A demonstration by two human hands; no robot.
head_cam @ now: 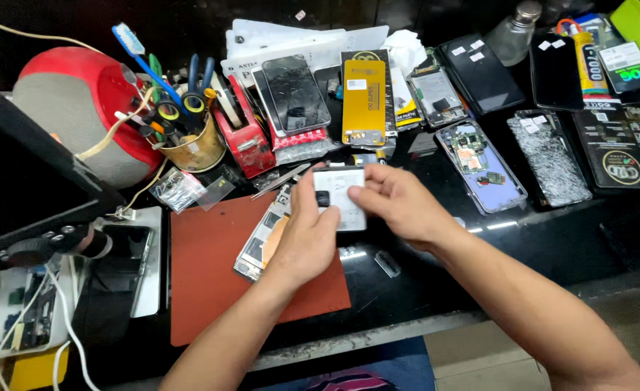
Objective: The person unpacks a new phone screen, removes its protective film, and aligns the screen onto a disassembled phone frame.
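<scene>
Both my hands hold a flat white rectangular part, like a phone battery, above the bench. My left hand grips its left edge with the thumb on top. My right hand pinches its right side. Under my left hand an opened phone frame lies on a red-brown work mat, its insides showing. Metal tweezers rest just beyond the frame.
A tin of tools with scissors and a toothbrush stands at the back left beside a red tape dispenser. Several phones, cracked screens and open phone bodies cover the back and right. A microscope stand is at left.
</scene>
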